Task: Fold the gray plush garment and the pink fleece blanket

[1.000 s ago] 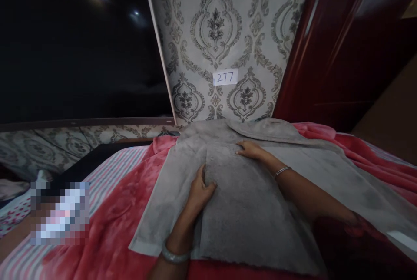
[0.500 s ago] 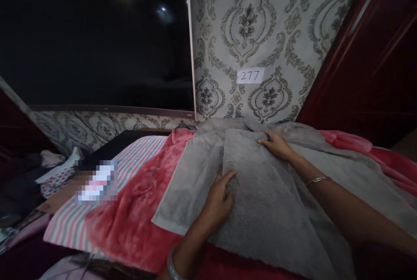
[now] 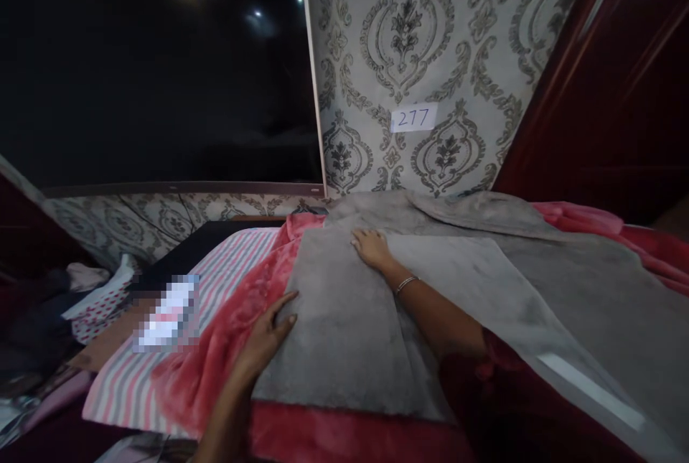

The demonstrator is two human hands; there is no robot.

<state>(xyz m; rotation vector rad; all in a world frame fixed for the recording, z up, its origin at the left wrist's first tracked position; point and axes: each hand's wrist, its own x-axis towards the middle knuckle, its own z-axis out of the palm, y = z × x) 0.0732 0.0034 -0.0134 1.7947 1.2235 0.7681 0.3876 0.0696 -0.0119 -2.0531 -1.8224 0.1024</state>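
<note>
The right hand [image 3: 371, 248] lies palm down near the centre of the frame, fingers extended and together, pressing on the grey cloth [image 3: 334, 334] near the far edge of its folded panel. The left hand [image 3: 272, 334], left of centre and lower, has its thumb and forefinger parted; their tips touch the panel's left edge, with no grip on it.

That panel fills the lower middle of the frame. Just right of it shows a paler, smoother stretch of the same cloth, and more grey folds run along behind and out to the right edge. A thin silvery bangle [image 3: 408, 283] circles the right wrist, and a dark red sleeve [image 3: 511, 391] covers the arm towards the lower right.

The cloth lies on a red blanket [image 3: 215, 348], which shows at the left, along the bottom and at the far right. Under the blanket, to the left, is a striped sheet [image 3: 123, 391] in pink, white and grey; a pixelated patch hides part of it. Dotted fabric [image 3: 102, 309] sits at the far left.

Behind, a large dark screen [image 3: 161, 82] fills the upper left, patterned wallpaper [image 3: 349, 32] the upper middle, with a paper label [image 3: 414, 118] reading 277, and a glossy dark red panel [image 3: 608, 90] the upper right.
</note>
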